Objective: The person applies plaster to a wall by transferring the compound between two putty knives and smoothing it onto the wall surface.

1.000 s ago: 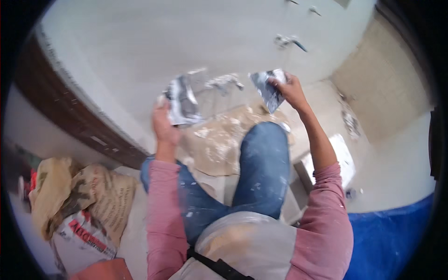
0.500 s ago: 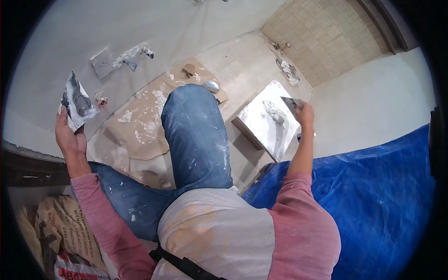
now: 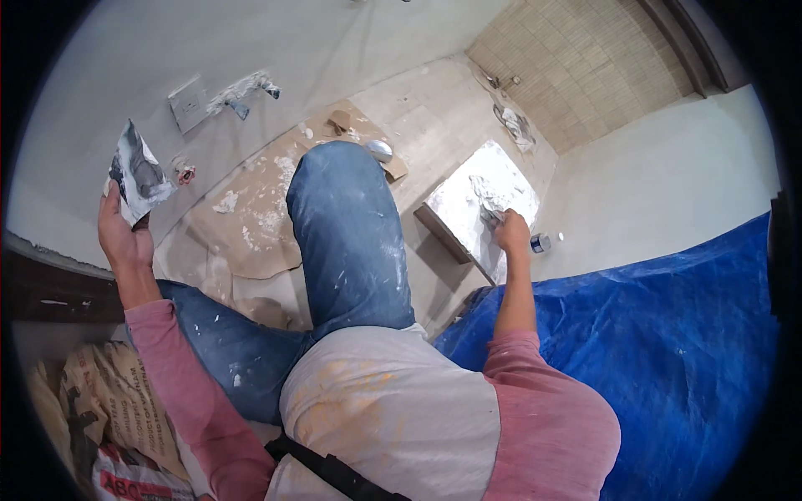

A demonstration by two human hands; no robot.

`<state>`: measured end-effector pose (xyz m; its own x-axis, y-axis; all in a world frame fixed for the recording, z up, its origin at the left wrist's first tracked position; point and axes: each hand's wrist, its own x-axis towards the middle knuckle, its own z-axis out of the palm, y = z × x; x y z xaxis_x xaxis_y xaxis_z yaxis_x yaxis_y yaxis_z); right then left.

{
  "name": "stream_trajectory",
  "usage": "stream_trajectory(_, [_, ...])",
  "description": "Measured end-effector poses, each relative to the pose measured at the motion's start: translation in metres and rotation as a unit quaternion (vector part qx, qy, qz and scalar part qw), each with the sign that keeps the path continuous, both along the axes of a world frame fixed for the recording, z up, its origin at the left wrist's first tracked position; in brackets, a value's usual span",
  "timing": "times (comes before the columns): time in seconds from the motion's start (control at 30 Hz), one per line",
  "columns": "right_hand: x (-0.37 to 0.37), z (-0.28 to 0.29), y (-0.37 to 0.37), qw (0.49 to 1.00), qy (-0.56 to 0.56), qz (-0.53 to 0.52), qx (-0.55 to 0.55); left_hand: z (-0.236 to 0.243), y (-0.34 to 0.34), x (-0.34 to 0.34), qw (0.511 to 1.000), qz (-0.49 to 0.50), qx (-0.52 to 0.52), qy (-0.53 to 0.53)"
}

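My left hand (image 3: 125, 238), raised near the left wall, is closed around a putty-smeared metal sheet or scraper blade (image 3: 144, 179) with grey-white putty on its face. Over on the right, my right hand (image 3: 513, 232) grips a putty knife (image 3: 491, 216), its blade largely hidden by the fingers and the putty. That blade touches a mound of white putty (image 3: 481, 189) on a white-coated square board (image 3: 520, 190). The board rests raised off the floor, right of my bent knee.
A putty-spotted cardboard sheet (image 3: 263, 246) lies left of my knee. Wall fittings include a socket plate (image 3: 189, 105) and capped pipe stubs (image 3: 242, 93). A small jar (image 3: 541, 243) stands beside the board. Blue tarp (image 3: 668, 359) covers the right; paper sacks (image 3: 125, 401) sit lower left.
My right hand has moved left and down onto the board, bringing the putty knife into the mound. The jar behind it now shows. My left hand has barely shifted.
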<state>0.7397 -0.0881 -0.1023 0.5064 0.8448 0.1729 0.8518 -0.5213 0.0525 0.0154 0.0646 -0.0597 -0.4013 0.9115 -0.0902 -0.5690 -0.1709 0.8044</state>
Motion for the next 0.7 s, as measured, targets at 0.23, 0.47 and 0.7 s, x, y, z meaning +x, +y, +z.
stream_trajectory(0.23, [-0.007, 0.053, 0.015, 0.999, 0.005, -0.022, 0.025, 0.007, -0.006, 0.004, 1.000, 0.008, -0.012, 0.000])
stream_trajectory(0.47, [0.000, -0.003, 0.014, 0.996, -0.053, 0.069, 0.037, 0.009, -0.008, 0.011, 1.000, 0.010, 0.004, -0.001])
stream_trajectory(0.7, [-0.006, 0.020, 0.021, 0.992, 0.036, 0.032, -0.120, 0.019, -0.012, 0.018, 0.999, -0.003, 0.025, 0.019])
